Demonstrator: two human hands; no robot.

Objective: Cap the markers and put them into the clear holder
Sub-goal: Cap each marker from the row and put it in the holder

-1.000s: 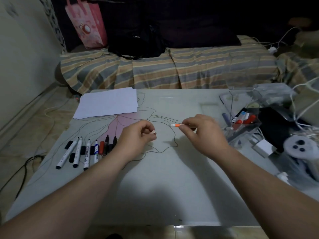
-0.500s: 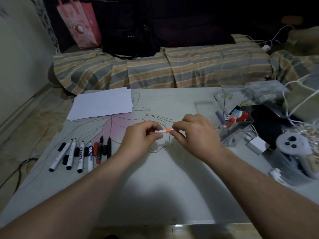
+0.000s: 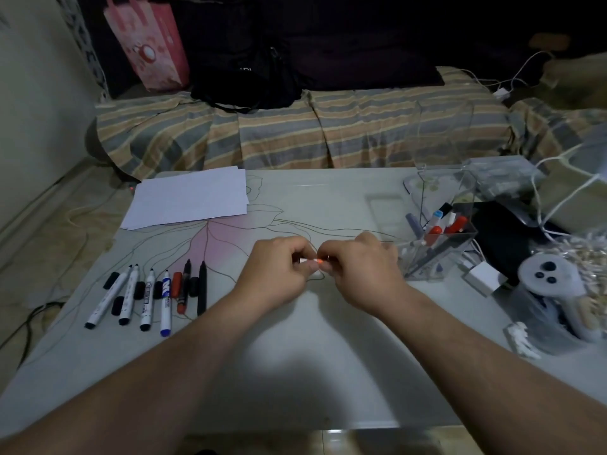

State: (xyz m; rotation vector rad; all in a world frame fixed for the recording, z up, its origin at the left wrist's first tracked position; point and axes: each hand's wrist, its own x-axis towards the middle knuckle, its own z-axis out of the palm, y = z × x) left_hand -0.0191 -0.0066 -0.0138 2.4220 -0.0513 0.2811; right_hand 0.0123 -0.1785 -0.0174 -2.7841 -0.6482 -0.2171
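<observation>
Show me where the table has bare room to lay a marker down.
Bare: the near table under the forearms, and the far middle between the paper and the holder. Crowded: the left, with the marker row and loose caps, and the right, with the holder, cables and a controller. The hands fill the centre.

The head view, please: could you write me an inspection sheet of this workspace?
Surface: pale table with a flower print.
Job's things: orange marker pinched between both hands; loose markers and caps in a row at left; clear holder at right with several markers inside.
Clutter: paper sheets, white controller, white adapter.
Grippers: left hand and right hand meet at the marker.
Cables: white cords at right; a dark one on the floor, left.
Surroundings: striped couch, pink bag.
</observation>
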